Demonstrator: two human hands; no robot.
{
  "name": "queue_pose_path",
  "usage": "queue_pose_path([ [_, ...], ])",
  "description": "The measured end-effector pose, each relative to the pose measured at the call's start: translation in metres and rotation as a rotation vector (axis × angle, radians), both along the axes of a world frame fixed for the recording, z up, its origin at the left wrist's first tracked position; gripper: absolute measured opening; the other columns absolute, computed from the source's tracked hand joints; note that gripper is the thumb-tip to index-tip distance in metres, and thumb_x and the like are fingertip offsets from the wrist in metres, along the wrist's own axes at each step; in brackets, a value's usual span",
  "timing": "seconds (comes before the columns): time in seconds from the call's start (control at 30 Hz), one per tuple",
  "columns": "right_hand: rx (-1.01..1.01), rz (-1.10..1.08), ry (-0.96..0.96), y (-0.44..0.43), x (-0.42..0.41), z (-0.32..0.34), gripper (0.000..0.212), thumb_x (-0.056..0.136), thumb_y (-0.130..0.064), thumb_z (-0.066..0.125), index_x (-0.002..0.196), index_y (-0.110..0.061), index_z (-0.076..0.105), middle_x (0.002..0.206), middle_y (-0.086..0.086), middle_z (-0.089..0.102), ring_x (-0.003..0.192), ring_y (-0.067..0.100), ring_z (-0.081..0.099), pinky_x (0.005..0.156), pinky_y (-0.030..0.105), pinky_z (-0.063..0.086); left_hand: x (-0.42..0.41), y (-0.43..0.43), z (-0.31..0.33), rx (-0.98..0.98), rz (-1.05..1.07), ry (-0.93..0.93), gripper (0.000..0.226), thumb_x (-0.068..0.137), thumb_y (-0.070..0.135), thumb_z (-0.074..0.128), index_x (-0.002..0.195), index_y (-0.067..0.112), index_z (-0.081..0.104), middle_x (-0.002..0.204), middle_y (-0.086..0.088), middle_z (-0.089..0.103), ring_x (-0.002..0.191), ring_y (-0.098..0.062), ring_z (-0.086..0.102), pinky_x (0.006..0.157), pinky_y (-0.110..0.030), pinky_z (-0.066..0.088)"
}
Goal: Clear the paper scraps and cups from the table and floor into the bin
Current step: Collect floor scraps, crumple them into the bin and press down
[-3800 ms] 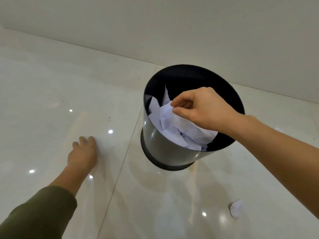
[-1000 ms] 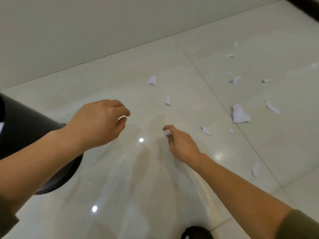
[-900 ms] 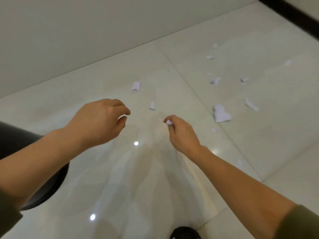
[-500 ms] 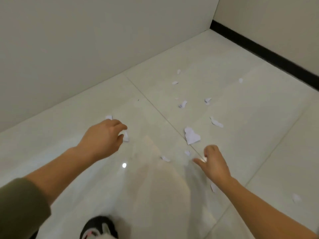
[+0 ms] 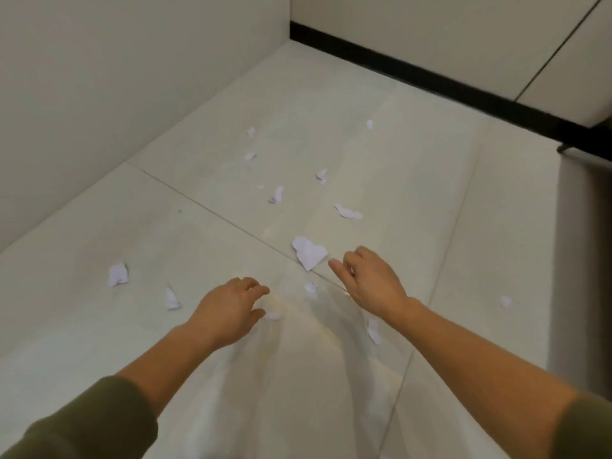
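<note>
Nearest, the left hand (image 5: 228, 313) is over the glossy cream tiled floor (image 5: 82, 332), its grip loosely curled and holding nothing. A small white paper scrap (image 5: 273, 315) lies beside its fingertips. To the right, the right hand (image 5: 371, 283) has curled fingers; I cannot tell whether its grip holds anything. Just beyond lies a large torn white paper scrap (image 5: 309, 254). Smaller scraps (image 5: 276, 195) are scattered farther off.

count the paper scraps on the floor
13 scraps: six far back; a big one by the right hand; one at the left hand; two between the arms; two left; one far right. Tinier ones may hide.
</note>
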State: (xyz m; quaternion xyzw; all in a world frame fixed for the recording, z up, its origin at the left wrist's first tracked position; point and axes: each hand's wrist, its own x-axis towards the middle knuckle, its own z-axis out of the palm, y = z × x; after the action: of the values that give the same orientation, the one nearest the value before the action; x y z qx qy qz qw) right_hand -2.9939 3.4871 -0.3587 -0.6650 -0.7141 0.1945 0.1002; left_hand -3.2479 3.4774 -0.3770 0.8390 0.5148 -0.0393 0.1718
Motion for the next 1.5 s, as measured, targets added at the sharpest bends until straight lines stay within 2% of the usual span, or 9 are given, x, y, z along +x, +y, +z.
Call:
queue_pose_path([
  [0.2, -0.292, -0.078, 0.020, -0.016, 0.022, -0.015, 0.036, 0.101, -0.032, 0.028, 0.117, -0.011, 0.052, 0.108, 0.013, 0.060, 0.097, 0.029, 0.056, 0.076, 0.032, 0.039, 0.017, 0.001, -0.029, -0.213, -0.026, 0.086, 0.046, 0.093, 0.035, 0.050, 0.137, 0.023, 0.042, 0.136, 0.003, 0.046, 0.120, -0.017, 0.047, 0.095, -0.028, 0.041],
  [0.33, -0.449, -0.159, 0.032, -0.034, 0.042, -0.028, 0.041, 0.095, -0.036, 0.047, 0.131, -0.015, 0.042, 0.117, 0.011, 0.058, 0.107, 0.026, 0.054, 0.083, 0.029, 0.039, 0.019, -0.001, -0.046, -0.196, -0.081, 0.175, 0.045, 0.092, 0.028, 0.053, 0.135, 0.020, 0.044, 0.126, -0.003, 0.048, 0.111, -0.022, 0.049, 0.085, -0.032, 0.045],
  [0.47, -0.600, -0.139, -0.002, -0.047, 0.057, -0.042, 0.069, 0.076, -0.037, 0.073, 0.133, -0.019, 0.037, 0.122, 0.008, 0.053, 0.112, 0.025, 0.052, 0.087, 0.028, 0.039, 0.018, 0.000, -0.061, -0.082, -0.126, 0.033, 0.017, 0.072, 0.002, 0.074, 0.085, 0.010, 0.067, 0.076, -0.008, 0.057, 0.064, -0.026, 0.056, 0.048, -0.031, 0.041],
  [0.7, -0.567, -0.069, -0.061, -0.054, 0.066, -0.060, 0.026, 0.088, -0.033, 0.060, 0.100, -0.010, 0.060, 0.107, 0.010, 0.059, 0.102, 0.026, 0.055, 0.083, 0.029, 0.040, 0.035, 0.011, -0.052, -0.108, -0.003, -0.044, 0.014, 0.091, 0.015, 0.052, 0.096, 0.008, 0.063, 0.091, -0.008, 0.059, 0.086, -0.028, 0.058, 0.069, -0.031, 0.042],
  [0.8, -0.479, -0.106, 0.028, -0.055, 0.068, -0.059, 0.016, 0.092, -0.028, 0.051, 0.081, -0.016, 0.053, 0.083, 0.005, 0.056, 0.082, 0.024, 0.054, 0.068, 0.030, 0.039, 0.033, 0.013, -0.048, -0.173, -0.004, 0.018, 0.027, 0.085, 0.031, 0.063, 0.108, 0.018, 0.060, 0.105, -0.002, 0.056, 0.099, -0.022, 0.052, 0.076, -0.031, 0.043],
  [0.9, -0.328, -0.339, 0.172, -0.046, 0.080, -0.054, 0.029, 0.090, -0.016, 0.047, 0.063, -0.018, 0.036, 0.063, 0.000, 0.044, 0.067, 0.022, 0.044, 0.054, 0.026, 0.031, 0.021, 0.009, -0.050, -0.258, -0.049, 0.086, 0.009, 0.084, 0.022, 0.064, 0.092, 0.017, 0.064, 0.097, 0.001, 0.054, 0.088, -0.016, 0.052, 0.069, -0.021, 0.036],
  [1.0, -0.211, -0.574, 0.293, -0.038, 0.107, -0.053, 0.022, 0.086, -0.014, 0.049, 0.066, -0.016, 0.040, 0.071, 0.012, 0.059, 0.069, 0.027, 0.054, 0.062, 0.033, 0.043, 0.018, 0.008, -0.052, -0.287, 0.044, -0.011, 0.006, 0.085, 0.015, 0.063, 0.081, 0.018, 0.060, 0.087, 0.004, 0.053, 0.079, -0.015, 0.052, 0.065, -0.019, 0.032],
  [1.3, -0.265, -0.685, 0.252, -0.033, 0.145, -0.062, 0.017, 0.089, -0.002, 0.035, 0.092, -0.012, 0.049, 0.091, 0.013, 0.061, 0.083, 0.030, 0.057, 0.070, 0.031, 0.043, 0.094, 0.045, -0.055, -0.129, -0.032, -0.204, 0.042, 0.093, 0.008, 0.051, 0.134, 0.016, 0.050, 0.128, -0.001, 0.049, 0.106, -0.024, 0.056, 0.081, -0.021, 0.035],
  [1.5, -0.230, -0.561, 0.163, -0.031, 0.148, -0.066, 0.028, 0.088, -0.009, 0.045, 0.066, -0.020, 0.032, 0.078, 0.000, 0.039, 0.073, 0.019, 0.040, 0.056, 0.028, 0.024, 0.100, 0.051, -0.063, -0.016, -0.255, -0.140, 0.021, 0.063, -0.012, 0.076, 0.069, 0.003, 0.062, 0.076, -0.011, 0.060, 0.050, -0.025, 0.055, 0.046, -0.024, 0.038],
])
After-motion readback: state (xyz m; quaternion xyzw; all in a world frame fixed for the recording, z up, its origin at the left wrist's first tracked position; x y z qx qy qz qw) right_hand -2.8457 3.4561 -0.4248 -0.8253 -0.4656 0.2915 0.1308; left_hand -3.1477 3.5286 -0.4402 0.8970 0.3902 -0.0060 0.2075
